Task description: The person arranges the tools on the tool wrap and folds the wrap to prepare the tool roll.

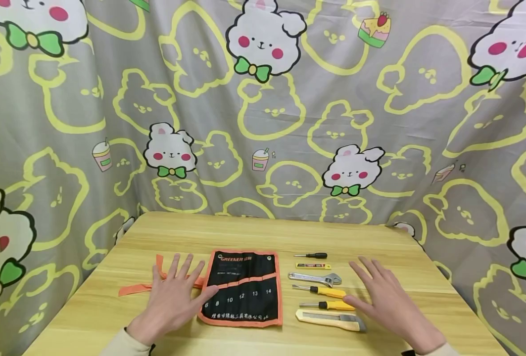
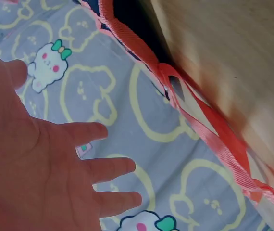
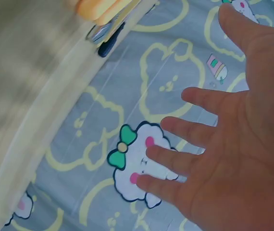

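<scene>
My left hand (image 1: 170,298), fingers spread and straight, is at the left edge of a black tool pouch (image 1: 245,296) with orange trim and numbered pockets. Its thumb overlaps the pouch in the head view. Orange tie straps (image 1: 133,289) trail out to the left, partly behind that hand. On the other side, my right hand (image 1: 387,299) is spread beside a column of tools and holds nothing. From back to front lie a black screwdriver (image 1: 317,255), a yellow blade case (image 1: 313,266), an adjustable wrench (image 1: 320,279), two yellow-handled screwdrivers (image 1: 329,291) and a utility knife (image 1: 331,320).
Everything lies on a light wooden table (image 1: 263,232). A grey curtain (image 1: 285,133) with cartoon rabbits hangs behind the table and along both its sides. The tools sit in a narrow column between the pouch and my right hand.
</scene>
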Demonstrator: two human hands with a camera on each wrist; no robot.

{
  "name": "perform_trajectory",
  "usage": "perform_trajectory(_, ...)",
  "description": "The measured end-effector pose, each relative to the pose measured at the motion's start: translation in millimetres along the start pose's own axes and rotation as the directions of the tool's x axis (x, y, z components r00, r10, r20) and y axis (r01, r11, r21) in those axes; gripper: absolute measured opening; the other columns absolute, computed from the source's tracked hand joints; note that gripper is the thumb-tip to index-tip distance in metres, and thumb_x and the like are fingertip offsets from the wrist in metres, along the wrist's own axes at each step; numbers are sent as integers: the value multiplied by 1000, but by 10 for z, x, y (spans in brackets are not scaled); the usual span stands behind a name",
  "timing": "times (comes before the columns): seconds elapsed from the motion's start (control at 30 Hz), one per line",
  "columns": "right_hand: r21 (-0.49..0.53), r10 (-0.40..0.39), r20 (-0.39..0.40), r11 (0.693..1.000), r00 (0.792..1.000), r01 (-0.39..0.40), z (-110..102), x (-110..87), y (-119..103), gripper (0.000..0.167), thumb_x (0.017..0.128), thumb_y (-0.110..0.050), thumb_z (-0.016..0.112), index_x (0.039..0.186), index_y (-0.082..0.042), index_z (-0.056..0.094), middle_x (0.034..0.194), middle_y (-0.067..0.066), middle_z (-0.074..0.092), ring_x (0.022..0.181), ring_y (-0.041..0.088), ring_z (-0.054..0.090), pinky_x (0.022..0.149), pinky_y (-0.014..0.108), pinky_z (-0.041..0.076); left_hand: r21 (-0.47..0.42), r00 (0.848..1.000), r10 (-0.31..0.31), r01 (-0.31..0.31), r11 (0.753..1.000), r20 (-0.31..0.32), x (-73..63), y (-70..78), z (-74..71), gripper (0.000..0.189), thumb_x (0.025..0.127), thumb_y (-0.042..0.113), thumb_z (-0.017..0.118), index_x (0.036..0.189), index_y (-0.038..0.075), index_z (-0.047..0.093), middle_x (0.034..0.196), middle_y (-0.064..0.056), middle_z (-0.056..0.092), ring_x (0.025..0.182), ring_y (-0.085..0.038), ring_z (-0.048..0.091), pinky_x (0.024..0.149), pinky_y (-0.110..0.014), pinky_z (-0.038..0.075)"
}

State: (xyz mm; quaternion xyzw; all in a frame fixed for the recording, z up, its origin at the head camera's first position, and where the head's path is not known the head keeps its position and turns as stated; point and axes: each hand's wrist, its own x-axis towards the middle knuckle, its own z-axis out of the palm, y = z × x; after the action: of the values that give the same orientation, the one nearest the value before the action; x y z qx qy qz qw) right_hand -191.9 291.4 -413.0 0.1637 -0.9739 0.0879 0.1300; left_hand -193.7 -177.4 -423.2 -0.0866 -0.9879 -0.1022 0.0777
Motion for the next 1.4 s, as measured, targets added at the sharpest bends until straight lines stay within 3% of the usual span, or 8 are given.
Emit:
perform_trajectory(0.3,101,-85,49,992,995,80,24,103,-348,81,91,-62,66,154,-15,47,160,18,40,144,52,37,108,71,35,-23,999,36,-36,999,26,87,88,-10,83,96,75,43,158,19,41,162,-20,36,153,-51,18,109,-83,0)
perform_trajectory(0.53,157,-108,153,984,982,84,110,202,-555,80,92,-58,69,157,-17,44,163,15,36,148,47,32,113,67,32,-37,992,57,-53,998,111,119,182,9,81,96,73,47,152,15,52,163,-18,35,152,-48,23,111,-82,5)
perform_trajectory(0.8,135,-252,170,964,953,231,171,371,-814,72,96,-59,63,151,-15,51,158,14,44,145,44,39,113,63,36,-98,980,80,-62,993,184,138,267,5,77,96,67,54,150,12,53,165,-17,31,150,-47,30,111,-80,12)
perform_trajectory(0.97,110,-296,199,954,934,279,230,450,-957,67,96,-54,64,149,-15,54,155,13,48,144,41,42,115,60,36,-112,972,94,-71,991,214,150,268,26,76,94,63,61,148,9,54,163,-20,35,145,-49,37,109,-79,21)
perform_trajectory(1.2,100,-294,248,956,923,277,296,573,-1108,62,99,-52,62,149,-16,55,156,12,48,146,38,41,117,59,34,-92,966,95,-75,993,239,132,268,55,74,92,61,66,143,8,59,159,-21,41,143,-48,41,108,-77,26)
perform_trajectory(1.4,149,-274,308,960,911,238,340,611,-1193,64,97,-51,66,150,-18,54,156,11,48,146,39,41,116,60,34,-91,961,103,-82,992,255,131,272,100,73,90,60,69,142,9,60,156,-20,45,141,-49,43,108,-77,28)
